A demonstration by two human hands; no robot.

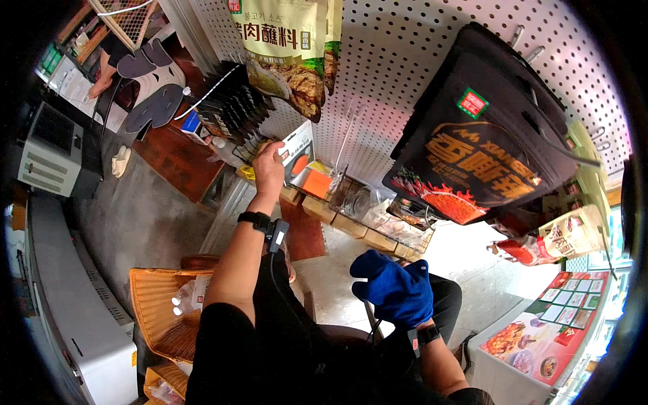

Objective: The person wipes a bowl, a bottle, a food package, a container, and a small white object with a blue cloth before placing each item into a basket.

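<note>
My left hand (269, 164) grips the edge of a flat, printed white-and-grey package (298, 149) with a hanging slot. It is held upright above a wire basket shelf (354, 223) edged with wooden blocks. Just beside the package lies an orange box (317, 183). Blue fabric (392, 291), a cloth or a glove, covers my right hand (412, 304) down to the wrist, so the fingers are hidden. That hand is lower and to the right, in front of my lap. Clear plastic-wrapped items (372, 205) sit in the basket shelf.
Black pouches (471, 126) and yellow-green pouches (286, 50) hang on hooks from a white pegboard (374, 101). Dark packets (228, 101) hang at left. A wicker basket (164, 304) with bottles stands at my left, near a white freezer (101, 354). Another person's arm (104, 76) shows far left.
</note>
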